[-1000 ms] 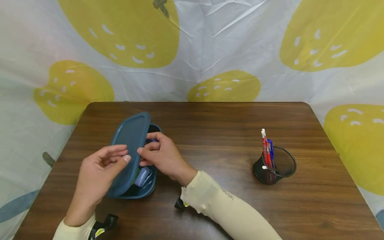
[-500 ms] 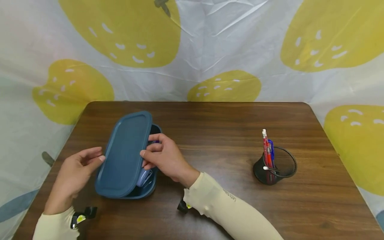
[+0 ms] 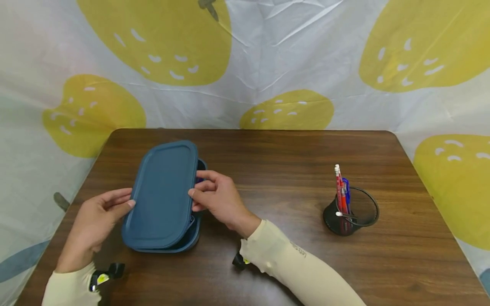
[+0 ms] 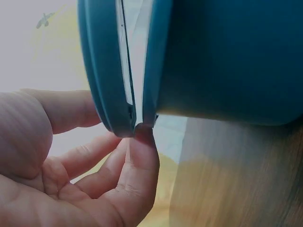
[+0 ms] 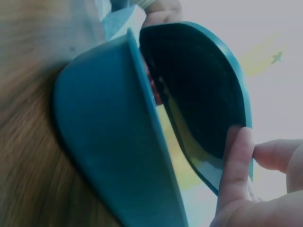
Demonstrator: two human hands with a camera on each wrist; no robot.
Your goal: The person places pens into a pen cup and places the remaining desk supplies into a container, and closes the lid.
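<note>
A blue plastic lid (image 3: 160,195) lies tilted over a matching blue box (image 3: 193,237), its right side raised so that a gap shows along that edge. My right hand (image 3: 222,202) pinches the lid's right edge between thumb and fingers. On the other side, my left hand (image 3: 95,221) has its thumb on the lid's left edge and fingers at the rim below. The left wrist view shows a fingertip (image 4: 143,137) between lid and box wall. A bit of something purple (image 3: 200,180) peeks out inside the box; its other contents are mostly covered.
To the right on the brown wooden table (image 3: 264,170) stands a black mesh pen cup (image 3: 332,220). It holds red pencils (image 3: 338,182) and a blue pen (image 3: 346,191). A fruit-patterned curtain (image 3: 249,63) hangs behind the table.
The lid has come down from a steep tilt to a flatter one over the box, covering the purple stapler-like object. My left hand has moved left to its edge; my right has shifted slightly right.
</note>
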